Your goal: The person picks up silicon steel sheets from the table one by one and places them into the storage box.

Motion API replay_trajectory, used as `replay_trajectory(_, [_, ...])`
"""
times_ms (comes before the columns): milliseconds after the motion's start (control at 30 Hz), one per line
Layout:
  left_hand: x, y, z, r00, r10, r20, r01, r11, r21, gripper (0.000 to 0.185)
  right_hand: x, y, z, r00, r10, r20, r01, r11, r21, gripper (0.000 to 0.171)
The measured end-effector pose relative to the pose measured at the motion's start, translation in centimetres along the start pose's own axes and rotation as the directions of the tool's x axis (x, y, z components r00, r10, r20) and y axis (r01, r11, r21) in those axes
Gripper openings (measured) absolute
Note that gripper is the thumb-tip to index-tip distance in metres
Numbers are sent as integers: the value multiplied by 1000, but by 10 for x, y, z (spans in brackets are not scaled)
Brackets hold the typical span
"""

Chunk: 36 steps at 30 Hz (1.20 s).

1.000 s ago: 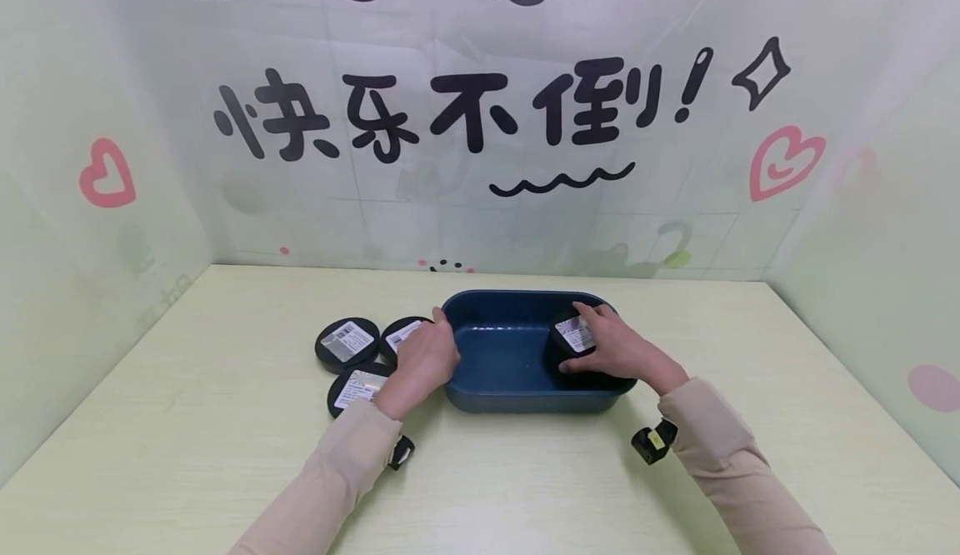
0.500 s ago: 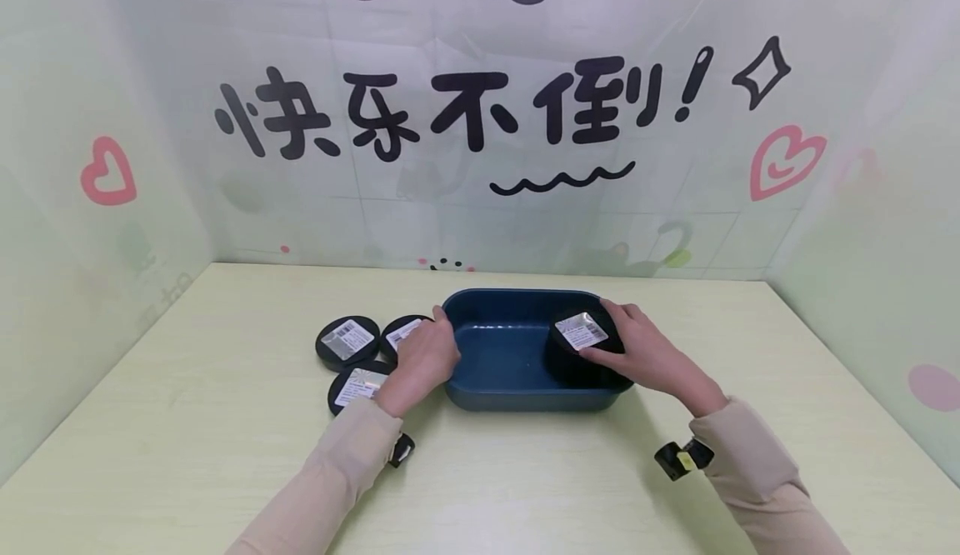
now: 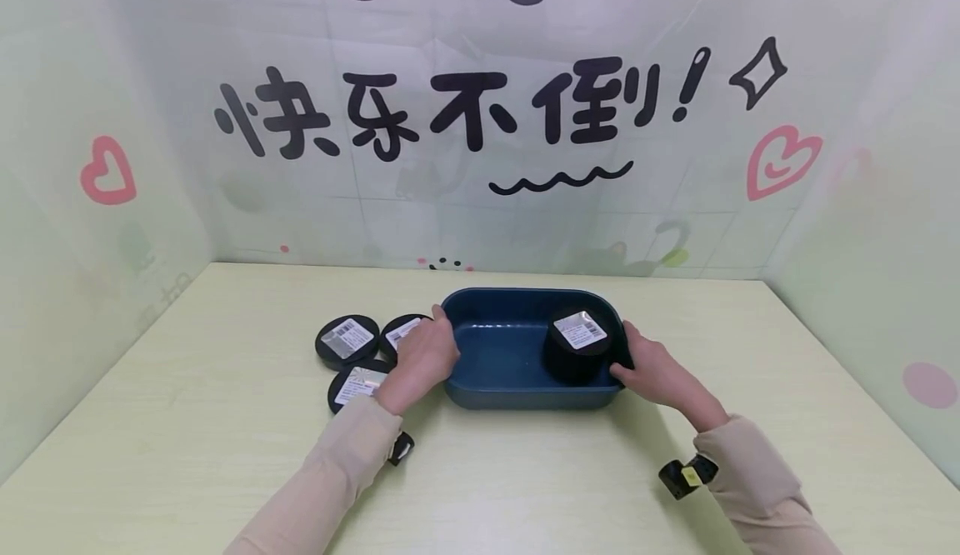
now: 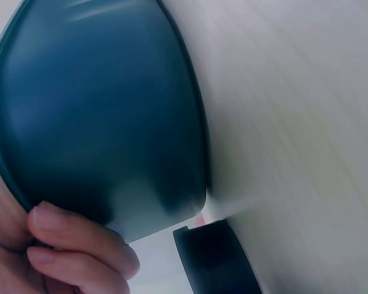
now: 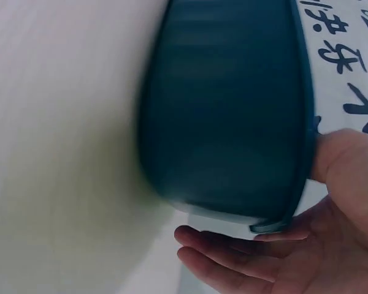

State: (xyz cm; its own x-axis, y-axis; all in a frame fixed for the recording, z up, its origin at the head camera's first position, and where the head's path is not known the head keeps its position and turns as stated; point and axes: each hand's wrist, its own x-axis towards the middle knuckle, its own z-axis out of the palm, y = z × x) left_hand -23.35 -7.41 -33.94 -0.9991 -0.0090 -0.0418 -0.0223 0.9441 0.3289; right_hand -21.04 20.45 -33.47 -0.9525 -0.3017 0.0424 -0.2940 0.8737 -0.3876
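A dark blue oval tub (image 3: pixel 525 395) stands in the middle of the pale table. Inside it, at its right end, sits a black round tin (image 3: pixel 576 347) with a white label on top. My left hand (image 3: pixel 423 359) grips the tub's left end, and in the left wrist view its fingers (image 4: pixel 80 245) curl against the tub's (image 4: pixel 98 110) outer wall. My right hand (image 3: pixel 658 373) is at the tub's right end, apart from the tin. In the right wrist view its fingers (image 5: pixel 245 254) lie straight beside the tub (image 5: pixel 227 110), with the thumb at the rim.
Three more black labelled tins (image 3: pixel 347 342) (image 3: pixel 401 332) (image 3: pixel 354 388) lie on the table (image 3: pixel 187 422) just left of the tub, partly behind my left hand. Printed walls (image 3: pixel 480 122) close in the table at the back and on both sides.
My right hand has let go of the black tin inside the tub and drawn back to the tub's right end. The left hand and the tub have stayed put.
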Motion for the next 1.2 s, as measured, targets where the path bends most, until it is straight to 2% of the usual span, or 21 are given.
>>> replay_trajectory(133, [0, 1, 0, 1000, -2, 1, 2, 1000, 4, 62, 4, 2, 2, 1000, 26, -3, -26, 999, 39, 54])
replay_trajectory(233, [0, 1, 0, 1000, -2, 1, 2, 1000, 4, 62, 7, 3, 5, 998, 55, 9, -56, 991, 123, 51])
replay_trajectory(367, [0, 2, 0, 1000, -1, 0, 1, 1000, 6, 62, 10, 3, 9, 991, 121, 51, -130, 950, 285, 49])
replay_trajectory(467, [0, 1, 0, 1000, -8, 0, 8, 1000, 9, 62, 12, 3, 12, 984, 163, 79, -180, 918, 352, 49])
replay_trajectory(567, [-1, 1, 1, 1000, -11, -3, 11, 1000, 12, 62, 13, 2, 13, 979, 181, 96, -203, 911, 358, 53])
replay_trajectory(800, [0, 1, 2, 999, -2, -36, 2, 1000, 19, 62, 13, 1, 14, 981, 173, 91, -192, 936, 295, 62])
replay_trajectory(967, [0, 1, 2, 1000, -8, -27, 8, 1000, 15, 62, 12, 0, 14, 982, 176, 67, -188, 941, 282, 58])
replay_trajectory(1200, [0, 1, 1, 1000, -11, -15, 11, 1000, 5, 62, 14, 0, 14, 979, 196, 48, -201, 931, 304, 42])
